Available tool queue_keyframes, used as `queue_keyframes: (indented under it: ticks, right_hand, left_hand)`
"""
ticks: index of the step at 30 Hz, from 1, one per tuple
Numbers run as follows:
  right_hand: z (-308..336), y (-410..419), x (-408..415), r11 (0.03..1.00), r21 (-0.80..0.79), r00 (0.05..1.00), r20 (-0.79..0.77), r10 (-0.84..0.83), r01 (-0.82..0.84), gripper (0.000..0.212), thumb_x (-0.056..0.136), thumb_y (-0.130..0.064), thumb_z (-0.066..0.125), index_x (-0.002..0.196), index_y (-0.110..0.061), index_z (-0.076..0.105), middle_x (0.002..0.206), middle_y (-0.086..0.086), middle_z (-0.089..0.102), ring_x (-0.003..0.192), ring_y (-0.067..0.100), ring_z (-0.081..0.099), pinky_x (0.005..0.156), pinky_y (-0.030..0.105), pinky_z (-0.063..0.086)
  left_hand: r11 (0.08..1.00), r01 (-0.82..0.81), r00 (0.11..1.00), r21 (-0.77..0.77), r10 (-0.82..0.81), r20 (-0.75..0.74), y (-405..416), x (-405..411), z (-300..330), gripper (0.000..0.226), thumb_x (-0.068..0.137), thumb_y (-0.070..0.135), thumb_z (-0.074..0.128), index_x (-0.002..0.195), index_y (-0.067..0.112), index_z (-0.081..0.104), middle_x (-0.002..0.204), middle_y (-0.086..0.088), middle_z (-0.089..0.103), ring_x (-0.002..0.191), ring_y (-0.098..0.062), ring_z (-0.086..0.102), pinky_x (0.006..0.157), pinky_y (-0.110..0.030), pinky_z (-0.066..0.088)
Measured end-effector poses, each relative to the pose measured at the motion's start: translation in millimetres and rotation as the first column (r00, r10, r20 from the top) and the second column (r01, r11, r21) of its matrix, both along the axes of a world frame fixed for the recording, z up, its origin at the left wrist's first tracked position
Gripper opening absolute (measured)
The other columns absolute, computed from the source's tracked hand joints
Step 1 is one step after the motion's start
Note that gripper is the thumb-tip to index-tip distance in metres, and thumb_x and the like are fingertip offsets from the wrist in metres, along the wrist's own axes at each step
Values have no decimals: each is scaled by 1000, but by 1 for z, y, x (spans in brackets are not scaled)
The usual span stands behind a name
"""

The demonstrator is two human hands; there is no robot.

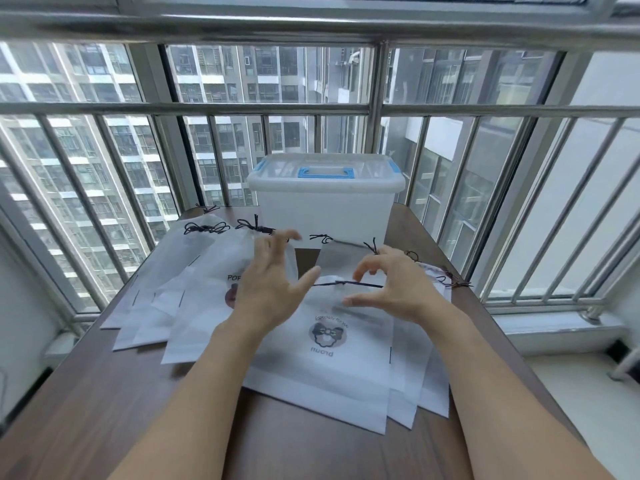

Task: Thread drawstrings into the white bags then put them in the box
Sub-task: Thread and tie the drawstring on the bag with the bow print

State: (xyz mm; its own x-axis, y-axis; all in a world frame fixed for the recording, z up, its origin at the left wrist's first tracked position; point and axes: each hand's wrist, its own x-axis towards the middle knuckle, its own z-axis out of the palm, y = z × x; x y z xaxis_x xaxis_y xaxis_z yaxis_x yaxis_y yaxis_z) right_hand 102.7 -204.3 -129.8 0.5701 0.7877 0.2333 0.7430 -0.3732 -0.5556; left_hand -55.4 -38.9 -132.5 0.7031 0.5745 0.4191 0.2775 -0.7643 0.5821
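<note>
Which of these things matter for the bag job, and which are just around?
Job:
- white bags, fanned on the table
- dark drawstring stretched between left hand and right hand
- lidded clear box

Just around:
- wooden table
- metal window railing

Matt white bags (322,382), wood-grain table (104,410).

A dark brown wooden table (104,410) fills the lower part of the view, its far end reaching a metal railing (187,108) of grey bars — a thick horizontal rail with slanted uprights below it. A stouter steel post (377,95) stands near the middle. Beyond the bars rise tall apartment blocks (221,81) with rows of windows and balconies. To the right lies a pale ledge (568,382), and a plain white wall (602,140) shows behind the bars there.
</note>
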Motion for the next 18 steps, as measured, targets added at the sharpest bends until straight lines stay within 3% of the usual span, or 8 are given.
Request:
queue_keyframes:
  ticks: [3,7,9,11,13,15,18]
  right_hand:
    - [-5,5,1,1000,-15,1000,22,10,-10,32,70,-60,80,71,-32,65,84,-10,56,85,8,56,76,34,48]
    - [-5,5,0,998,13,995,-78,58,-57,40,85,-46,75,60,-21,55,63,-13,50,60,3,45,59,25,33]
    - [-4,7,-3,994,59,979,-174,102,-93,46,94,-36,67,58,-14,49,53,-13,36,50,6,33,53,24,24]
    - [-6,10,-2,988,101,935,-323,146,-120,48,100,-30,60,63,-2,47,55,-12,27,51,8,22,52,28,18]
    - [-8,12,-5,981,121,901,-391,187,-151,51,101,-33,57,65,0,43,58,-8,22,53,11,18,53,31,14]
    - [-6,13,-12,972,117,878,-416,235,-205,58,98,-47,56,61,-3,49,57,-9,23,53,11,18,54,30,14]
    - [-3,15,-21,960,111,867,-413,280,-257,52,102,-35,55,52,-28,66,49,-17,42,47,0,36,53,15,27]
  left_hand:
    - [981,22,984,195,14,-179,4,0,-4,39,79,71,63,85,32,60,113,10,40,100,-9,45,76,-28,37]
    - [966,138,972,218,-90,-216,8,7,-11,43,86,67,56,68,29,62,94,10,43,93,-13,44,72,-28,33]
    - [970,239,966,52,-232,-116,5,10,-12,41,89,60,58,58,34,54,89,10,43,94,-15,43,78,-28,32]
    - [927,355,935,-121,-352,41,-1,12,-8,42,88,60,59,53,37,53,89,10,47,100,-16,45,87,-29,34]
    - [818,496,868,-291,-458,191,-8,11,-3,37,87,56,58,58,32,60,93,6,57,101,-13,53,92,-26,38]
    - [642,619,785,-453,-536,311,-12,9,1,35,94,43,58,72,16,63,95,-8,68,96,-13,59,90,-26,43]
    - [483,640,765,-598,-473,437,-17,12,1,35,100,33,53,76,7,56,85,-10,71,85,-18,64,86,-28,49]
